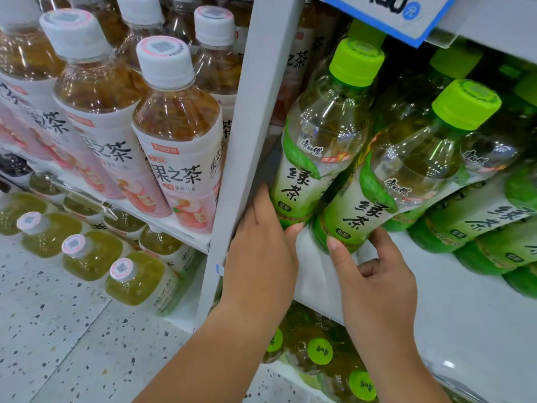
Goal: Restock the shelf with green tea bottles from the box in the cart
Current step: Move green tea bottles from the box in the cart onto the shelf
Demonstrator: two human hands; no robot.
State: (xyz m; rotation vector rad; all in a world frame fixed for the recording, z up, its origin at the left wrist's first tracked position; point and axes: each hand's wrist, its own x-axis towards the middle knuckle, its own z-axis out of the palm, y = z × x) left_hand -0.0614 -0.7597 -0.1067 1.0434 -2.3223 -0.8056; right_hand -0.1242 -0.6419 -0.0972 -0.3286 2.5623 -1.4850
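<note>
- We see the left hand [261, 251] gripping the base of the left green tea bottle [319, 141], thumb in front and fingers curled behind it.
- The right hand [377, 277] pinches the base of the second green tea bottle [412, 170] between thumb and forefinger; its other fingers are curled in.
- Both bottles stand at the near edge of the white shelf [436, 301], touching each other, the left one just beside the upright post [250, 112].
- We see more green tea stock [479, 225] to their right, and peach tea bottles [177, 135] left of the post.
</note>
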